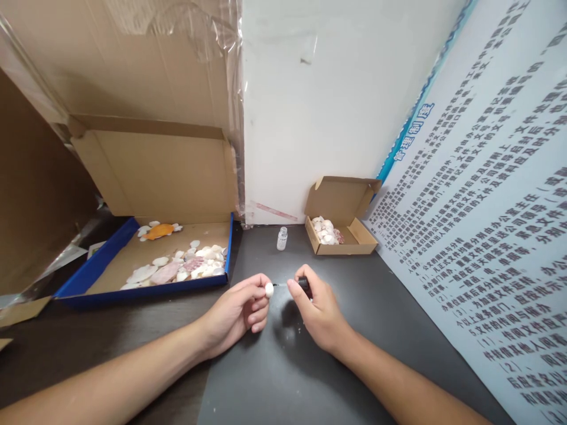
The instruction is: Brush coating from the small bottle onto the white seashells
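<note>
Between the thumb and fingers of my left hand [243, 310] is a small white shell [269, 290]. My right hand [321, 307] grips a black brush cap [303, 284], and its thin brush points left, the tip at or very near the shell; I cannot tell whether they touch. Beyond both hands a small clear glass bottle [282, 238] with a white label stands upright on the dark table, its cap off. The other fingers of my left hand are curled loosely below the shell.
At the left lies an open blue-edged cardboard box [110, 274] holding several shells [195, 265] and an orange piece [159, 231] ringed with white shells. A smaller open carton [343, 249] with shells [326, 230] stands at the back right. A printed board [478, 206] leans along the right side.
</note>
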Motion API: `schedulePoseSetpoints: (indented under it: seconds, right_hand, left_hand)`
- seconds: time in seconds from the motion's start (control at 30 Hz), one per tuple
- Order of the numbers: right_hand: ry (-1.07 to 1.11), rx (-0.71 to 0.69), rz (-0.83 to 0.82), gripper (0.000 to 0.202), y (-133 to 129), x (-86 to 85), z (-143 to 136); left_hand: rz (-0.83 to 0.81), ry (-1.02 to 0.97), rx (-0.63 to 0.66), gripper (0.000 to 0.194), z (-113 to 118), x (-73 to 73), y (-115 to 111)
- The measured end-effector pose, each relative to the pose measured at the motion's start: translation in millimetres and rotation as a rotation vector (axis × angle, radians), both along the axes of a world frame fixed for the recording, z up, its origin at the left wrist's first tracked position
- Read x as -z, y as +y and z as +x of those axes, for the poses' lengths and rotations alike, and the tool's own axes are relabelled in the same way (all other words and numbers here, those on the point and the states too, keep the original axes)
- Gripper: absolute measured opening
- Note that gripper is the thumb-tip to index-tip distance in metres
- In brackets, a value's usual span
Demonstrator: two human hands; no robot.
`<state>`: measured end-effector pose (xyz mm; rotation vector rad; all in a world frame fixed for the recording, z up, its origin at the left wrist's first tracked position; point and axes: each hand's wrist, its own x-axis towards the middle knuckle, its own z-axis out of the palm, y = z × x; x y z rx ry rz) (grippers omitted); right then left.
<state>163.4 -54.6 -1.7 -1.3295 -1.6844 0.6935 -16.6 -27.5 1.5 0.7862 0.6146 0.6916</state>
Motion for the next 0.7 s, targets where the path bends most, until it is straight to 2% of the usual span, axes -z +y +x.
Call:
schedulePoseSetpoints:
  seconds: [0.13, 0.3, 0.43, 0.53, 0.6, 0.7]
  right_hand:
    - [0.084, -0.095, -0.005, 0.024, -5.0, -3.7, 0.5]
    - [0.140, -0.101, -0.041, 0.029, -1.3, 1.3, 4.2]
    - [0.282, -0.264, -0.055, 0.031, -2.8, 2.1, 5.3]
    - [0.238, -0.332, -0.069, 0.029, -7.8, -2.3, 3.7]
    - [0.211, -0.312, -0.051, 0.026, -9.5, -5.1, 2.6]
    - [0.181, -0.197, -0.026, 0.025, -8.8, -6.6, 2.1]
  left_hand:
    - [0.004, -0.005, -0.007, 0.007, 0.3, -1.4, -0.7]
    - [-0.003, -0.001, -0.007, 0.008, 0.5, -1.1, -0.7]
    - [-0.004, -0.005, -0.008, 0.007, 0.3, -0.1, -0.2]
    - [-0.005, -0.008, -0.008, 0.006, 0.0, -0.3, -0.2]
    - [-0.006, -0.007, -0.006, 0.006, -0.1, -1.1, -0.2]
    - [-0.005, -0.001, -0.006, 0.007, -0.2, -2.5, -0.3]
